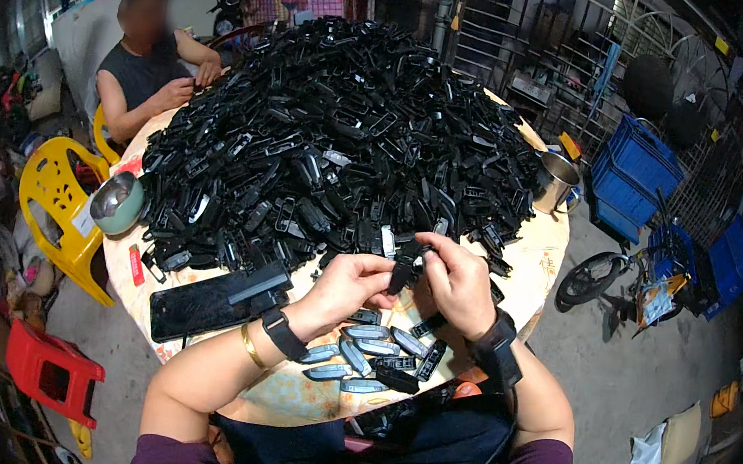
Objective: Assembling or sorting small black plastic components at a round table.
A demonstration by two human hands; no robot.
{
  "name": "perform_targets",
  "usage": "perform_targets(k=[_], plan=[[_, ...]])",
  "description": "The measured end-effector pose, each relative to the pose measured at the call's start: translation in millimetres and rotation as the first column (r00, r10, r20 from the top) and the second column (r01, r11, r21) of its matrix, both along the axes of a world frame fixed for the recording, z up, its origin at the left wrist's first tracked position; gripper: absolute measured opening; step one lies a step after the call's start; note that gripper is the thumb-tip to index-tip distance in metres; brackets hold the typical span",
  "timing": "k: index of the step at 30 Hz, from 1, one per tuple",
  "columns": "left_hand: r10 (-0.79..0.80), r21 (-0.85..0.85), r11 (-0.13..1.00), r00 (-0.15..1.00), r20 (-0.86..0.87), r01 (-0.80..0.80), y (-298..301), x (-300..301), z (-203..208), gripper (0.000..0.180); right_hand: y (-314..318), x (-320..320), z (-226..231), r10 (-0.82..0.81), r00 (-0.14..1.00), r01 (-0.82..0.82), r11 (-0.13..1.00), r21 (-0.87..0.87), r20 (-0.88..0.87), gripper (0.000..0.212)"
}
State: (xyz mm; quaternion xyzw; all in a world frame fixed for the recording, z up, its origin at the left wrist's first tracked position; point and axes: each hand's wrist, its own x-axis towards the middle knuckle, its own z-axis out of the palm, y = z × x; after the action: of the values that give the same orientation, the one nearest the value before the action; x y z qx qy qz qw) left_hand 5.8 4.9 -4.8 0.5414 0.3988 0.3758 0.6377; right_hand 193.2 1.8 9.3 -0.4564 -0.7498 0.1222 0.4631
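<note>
My left hand [349, 286] pinches a small black plastic casing part [400, 277] between thumb and fingers. From the other side my right hand [459, 286] grips the same part, its fingers bent around the upper end. Just behind them rises a large heap of black plastic casings [338, 127], some with silver faces, covering most of the round table. Between my forearms lie several grey-faced casings [368, 345], with a few black ones [432, 360] beside them. A black phone-like slab [188, 312] rests by my left forearm, partly under a dark box-shaped item [259, 284].
A green-rimmed bowl [117, 203] stands at the table's left edge, a metal mug [557, 182] at the right. Another person [147, 69] sits at the far left. Around the table are a yellow chair [56, 187], a red stool [53, 370] and blue crates [635, 175].
</note>
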Motion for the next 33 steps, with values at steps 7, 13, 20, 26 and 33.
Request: perform_targets(k=[7,13,20,26,33], plan=[[-0.112,-0.067,0.990,0.975,0.189,0.127,3.0,-1.9,-4.3,0.037,-10.1,-5.8,0.5,0.047,0.999,-0.047,0.997,0.064,0.009,0.029],[-0.076,-0.067,0.994,0.985,0.158,0.087,-8.0,6.1,6.4,0.042,-9.2,-10.7,-15.6,-0.104,0.936,-0.011,0.946,0.325,0.335,0.039],[-0.103,-0.140,0.979,0.953,0.284,0.147,-8.8,4.4,1.1,0.041,-17.9,-21.8,-9.4,-0.099,0.909,0.005,0.974,0.225,0.406,0.043],[-0.030,0.028,0.999,0.980,0.195,0.025,-12.0,1.5,9.7,0.034,-20.4,-9.4,4.9,0.092,0.992,-0.099,0.992,0.072,0.091,0.033],[0.050,0.102,0.992,0.985,0.163,-0.067,-10.0,-0.3,11.0,0.028,-25.4,-7.8,3.1,0.183,0.982,-0.187,0.973,0.138,0.040,0.030]])
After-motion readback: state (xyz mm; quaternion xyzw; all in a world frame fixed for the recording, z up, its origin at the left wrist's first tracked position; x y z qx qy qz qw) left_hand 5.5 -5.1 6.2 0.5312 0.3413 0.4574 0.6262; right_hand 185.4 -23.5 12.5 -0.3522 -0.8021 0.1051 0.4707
